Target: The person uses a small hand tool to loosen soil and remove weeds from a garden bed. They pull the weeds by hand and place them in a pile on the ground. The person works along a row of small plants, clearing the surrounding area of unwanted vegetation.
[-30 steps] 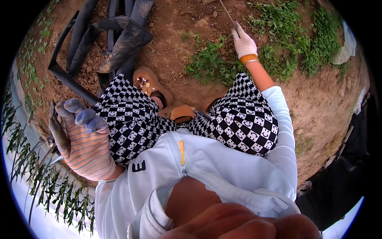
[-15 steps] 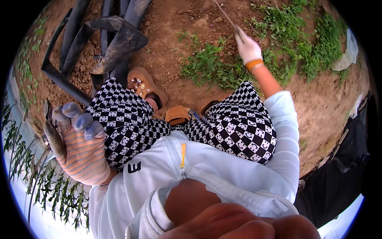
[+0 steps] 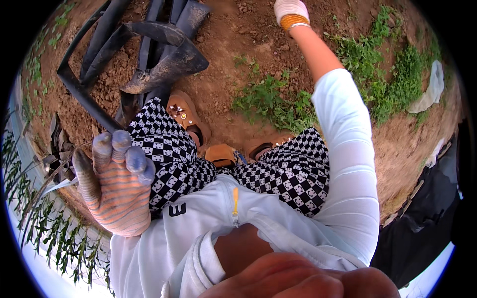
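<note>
My left hand (image 3: 120, 186) wears an orange-and-grey striped glove with bluish-grey fingertips. It is open and palm up beside my left knee, the fingers slightly bent, with nothing in it. Dark dry scraps (image 3: 58, 156) lie on the ground just left of its thumb. My right hand (image 3: 292, 9), in a pale glove with an orange cuff, reaches far forward over bare soil (image 3: 248, 37). The upper edge of the view cuts off its fingers, so whatever they hold is hidden.
Black, soil-smeared hoses (image 3: 164, 69) lie folded at the front left. Low green weeds (image 3: 273, 97) grow ahead and to the right, near a scrap of pale plastic (image 3: 430, 89). Black sheeting (image 3: 422, 213) borders the right side; leafy plants (image 3: 64, 238) stand at the left.
My right hand has moved farther forward and left; the thin stick-like thing it held is out of view. My left hand has shifted right, away from the dark scraps, its palm showing more.
</note>
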A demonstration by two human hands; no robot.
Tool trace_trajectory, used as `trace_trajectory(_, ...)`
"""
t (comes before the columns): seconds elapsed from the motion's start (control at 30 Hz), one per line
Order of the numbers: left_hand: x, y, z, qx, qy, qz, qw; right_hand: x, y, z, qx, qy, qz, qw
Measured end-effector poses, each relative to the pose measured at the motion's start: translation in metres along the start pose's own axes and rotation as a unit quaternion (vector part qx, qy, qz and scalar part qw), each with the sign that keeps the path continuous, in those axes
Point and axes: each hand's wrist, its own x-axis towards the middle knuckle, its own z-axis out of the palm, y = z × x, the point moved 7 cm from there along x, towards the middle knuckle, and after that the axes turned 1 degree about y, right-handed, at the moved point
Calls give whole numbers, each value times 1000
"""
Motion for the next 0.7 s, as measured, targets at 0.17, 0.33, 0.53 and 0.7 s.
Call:
trace_trajectory(0.17,-5,1,4,8,-5,-9,1000,-13,-93,39,-331,-49,-165,928)
trace_trajectory(0.33,-12,3,-12,-41,50,12,998,-82,-115,43,386,-101,163,902)
trace_trajectory(0.53,-14,7,-24,-55,72,28,995,-131,-2,51,356,-85,23,930)
trace_trajectory(0.7,-10,12,-28,-18,23,18,999,-204,100,97,178,-144,-58,972)
